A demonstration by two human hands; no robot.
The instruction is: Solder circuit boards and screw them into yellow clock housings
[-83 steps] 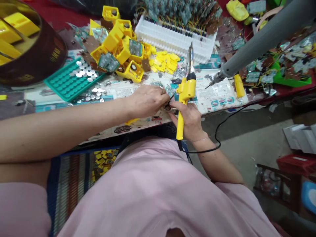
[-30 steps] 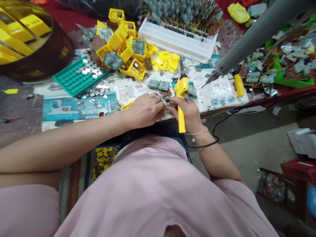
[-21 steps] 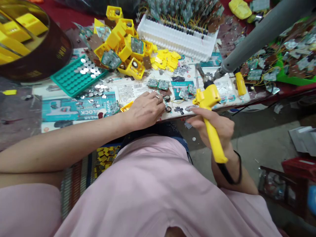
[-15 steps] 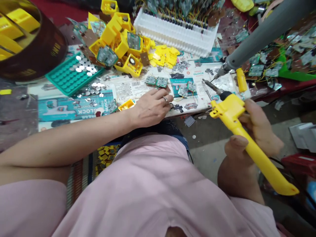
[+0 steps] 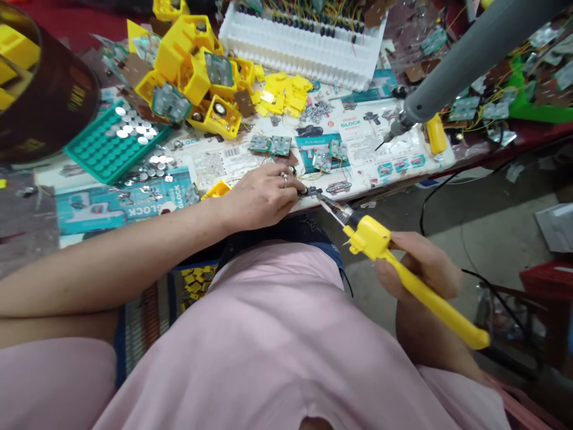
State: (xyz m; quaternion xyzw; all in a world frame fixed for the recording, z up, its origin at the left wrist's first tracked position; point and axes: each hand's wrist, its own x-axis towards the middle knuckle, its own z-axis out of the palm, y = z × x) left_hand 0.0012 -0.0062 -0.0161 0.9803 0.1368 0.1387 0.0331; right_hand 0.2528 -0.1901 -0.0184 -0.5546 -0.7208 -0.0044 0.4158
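My right hand [image 5: 418, 266] is wrapped round a yellow soldering iron [image 5: 403, 275], its tip pointing left, close to my left fingertips. My left hand [image 5: 268, 194], with a ring on one finger, rests at the table's front edge with its fingers curled down. A small dark round part shows at its fingertips, mostly hidden. Just beyond the hand lie two small circuit boards [image 5: 271, 145], and more boards with thin wires [image 5: 330, 156] are to the right. A yellow plastic piece [image 5: 217, 190] sits beside my left wrist.
Yellow housings [image 5: 192, 65] are heaped behind, near flat yellow pieces [image 5: 284, 94]. A teal tray [image 5: 96, 146] with silver button cells stands left, beside a dark round bin [image 5: 49, 113]. A white rack [image 5: 299, 48] is at the back. A grey arm [image 5: 456, 71] reaches in from upper right.
My right hand has brought the soldering iron left and down, so its tip is now close to my left fingers. My left hand stays at the table edge; the view has shifted slightly.
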